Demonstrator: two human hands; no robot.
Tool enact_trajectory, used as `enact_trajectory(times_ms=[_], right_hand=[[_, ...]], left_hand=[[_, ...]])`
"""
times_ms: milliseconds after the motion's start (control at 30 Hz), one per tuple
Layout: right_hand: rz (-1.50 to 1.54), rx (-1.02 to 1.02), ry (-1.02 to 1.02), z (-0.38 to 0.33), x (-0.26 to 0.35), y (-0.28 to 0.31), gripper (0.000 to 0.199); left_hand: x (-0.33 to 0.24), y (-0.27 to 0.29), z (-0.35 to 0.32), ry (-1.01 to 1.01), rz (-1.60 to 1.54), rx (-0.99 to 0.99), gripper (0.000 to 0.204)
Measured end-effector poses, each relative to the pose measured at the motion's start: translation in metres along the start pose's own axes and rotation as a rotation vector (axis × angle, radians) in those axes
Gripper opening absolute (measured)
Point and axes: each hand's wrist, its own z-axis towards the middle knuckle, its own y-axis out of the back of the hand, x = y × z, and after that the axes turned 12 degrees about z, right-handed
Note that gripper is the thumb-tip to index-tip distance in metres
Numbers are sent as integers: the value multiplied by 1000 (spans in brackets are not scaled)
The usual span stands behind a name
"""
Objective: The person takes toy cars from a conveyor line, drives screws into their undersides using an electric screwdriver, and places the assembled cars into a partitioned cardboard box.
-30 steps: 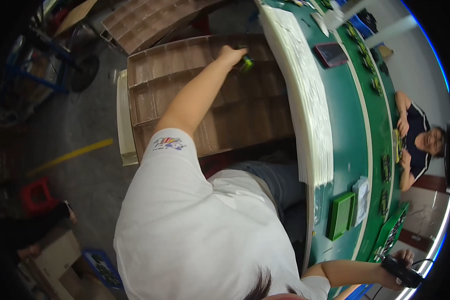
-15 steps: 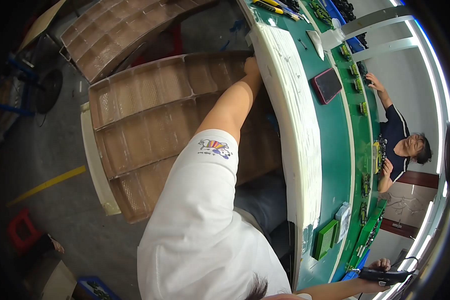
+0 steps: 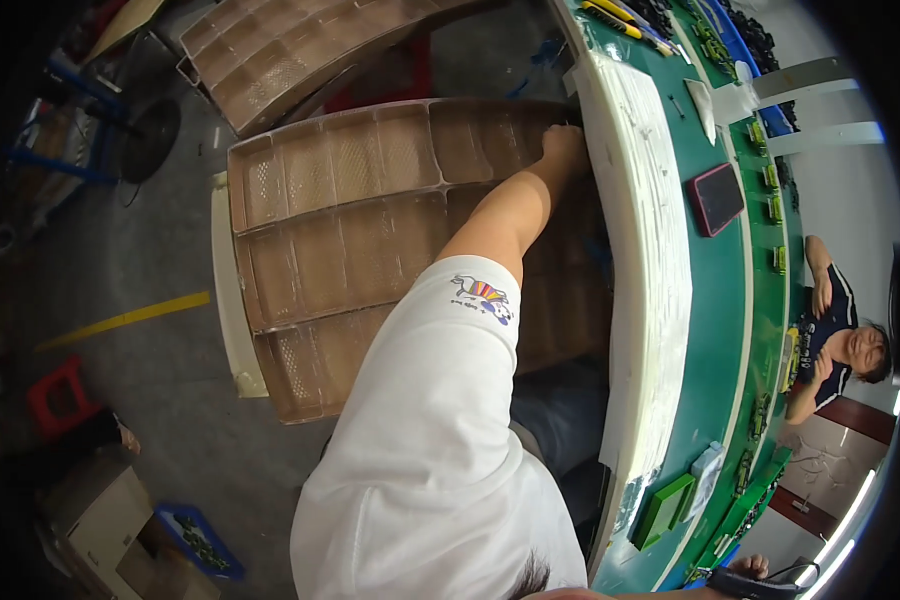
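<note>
Left hand [image 3: 563,146] beside the bench edge [image 3: 642,260], open tray compartments [image 3: 355,155] leftward — grip cannot be told. Right hand [image 3: 754,566] clasps a black tool [image 3: 755,585].

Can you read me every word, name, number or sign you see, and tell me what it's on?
There are none I can read.
Sleeve: tiny marks, maybe letters, beside the cartoon, too small to read.
Phone: dark screen, no words I can make out.

worn items: person is wearing one white short-sleeved top [image 3: 400,450]; sleeve [image 3: 420,350] is bearing multicoloured striped cartoon-animal print [image 3: 482,294]; dark trousers [image 3: 562,425] are showing.
</note>
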Motion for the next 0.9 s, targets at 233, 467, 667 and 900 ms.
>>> enact_trajectory(times_ms=[233,467,667,900], right_hand=[[32,-103,334,17,-70,-27,58],[63,-199,368,-11,-66,-22,59],[81,-223,435,-40,-55,-12,59],[278,-139,354,14,-56,-21,60]], left_hand=[[86,27,-47,-79,67,-26,78],[107,50,-71,-181,123,83,86],[98,64,-69,-308,131,86,82],[186,41,-90,-424,149,-146,56]])
